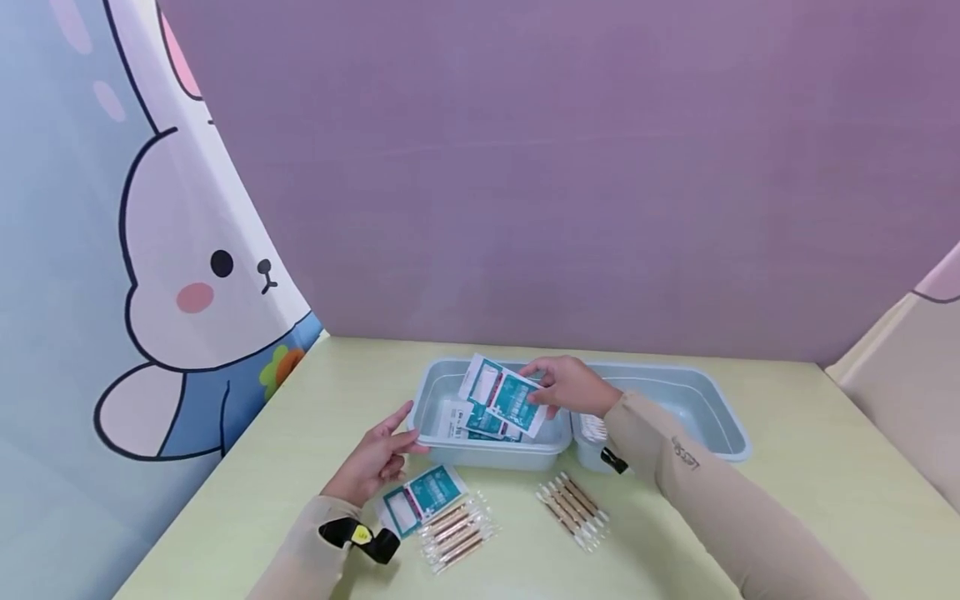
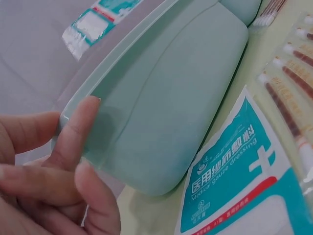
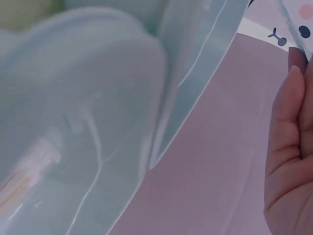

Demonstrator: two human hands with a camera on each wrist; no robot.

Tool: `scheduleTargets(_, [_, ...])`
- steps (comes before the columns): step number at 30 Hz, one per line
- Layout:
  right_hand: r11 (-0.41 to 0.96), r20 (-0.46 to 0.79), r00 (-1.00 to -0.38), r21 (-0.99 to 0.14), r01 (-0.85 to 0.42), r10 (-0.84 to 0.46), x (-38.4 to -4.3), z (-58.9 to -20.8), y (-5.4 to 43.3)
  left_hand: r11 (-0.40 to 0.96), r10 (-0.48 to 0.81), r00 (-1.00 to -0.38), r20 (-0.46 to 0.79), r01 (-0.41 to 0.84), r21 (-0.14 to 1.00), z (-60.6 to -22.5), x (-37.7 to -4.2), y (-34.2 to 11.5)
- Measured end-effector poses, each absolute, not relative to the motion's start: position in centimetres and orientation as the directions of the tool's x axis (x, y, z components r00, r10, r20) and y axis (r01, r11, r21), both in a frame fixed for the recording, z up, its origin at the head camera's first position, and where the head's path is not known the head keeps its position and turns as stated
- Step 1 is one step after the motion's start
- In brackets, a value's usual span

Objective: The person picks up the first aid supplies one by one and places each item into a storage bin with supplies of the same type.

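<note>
One gauze packet (image 1: 516, 402) at left of right hand (image 1: 562, 385), pinched over left tray (image 1: 487, 456), left hand (image 1: 367, 462) gripping tray corner, another packet (image 1: 438, 492), two swab bundles (image 1: 459, 533) on near tabletop (image 1: 525, 575).

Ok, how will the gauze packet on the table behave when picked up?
The gauze packet is likely light, being thin and flat. Its smooth-looking surface may prove slippery. The swab pack appears to overlap one corner, so it might drag along.
</note>
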State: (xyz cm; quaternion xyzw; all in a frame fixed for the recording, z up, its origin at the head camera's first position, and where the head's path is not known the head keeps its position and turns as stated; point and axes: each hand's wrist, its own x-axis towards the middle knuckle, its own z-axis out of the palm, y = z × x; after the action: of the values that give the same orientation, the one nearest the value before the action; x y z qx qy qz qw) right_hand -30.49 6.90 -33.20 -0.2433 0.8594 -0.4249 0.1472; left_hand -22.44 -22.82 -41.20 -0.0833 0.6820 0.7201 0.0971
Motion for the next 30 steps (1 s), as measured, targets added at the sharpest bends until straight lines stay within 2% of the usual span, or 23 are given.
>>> scheduleTargets(11, [0.630,-0.079,-0.820,-0.684,-0.369,-0.567,-32.4,-32.2,3.3,-0.064,0.017,-0.966,-0.258,-0.258,0.964,-40.9,-22.5,-22.7])
scheduleTargets(18, [0.706,-0.168,-0.856,-0.653,-0.275,-0.489,-33.7,-31.4,0.8,-0.072,-0.007,-0.965,-0.264,-0.262,0.962,-40.9,-22.6,-22.8])
scheduleTargets(30, [0.765,-0.250,-0.869,-0.612,-0.199,-0.426,-34.4,-31.7,-1.2,-0.077,0.001,-0.967,-0.255,-0.254,0.964,-41.2,-22.3,-22.8])
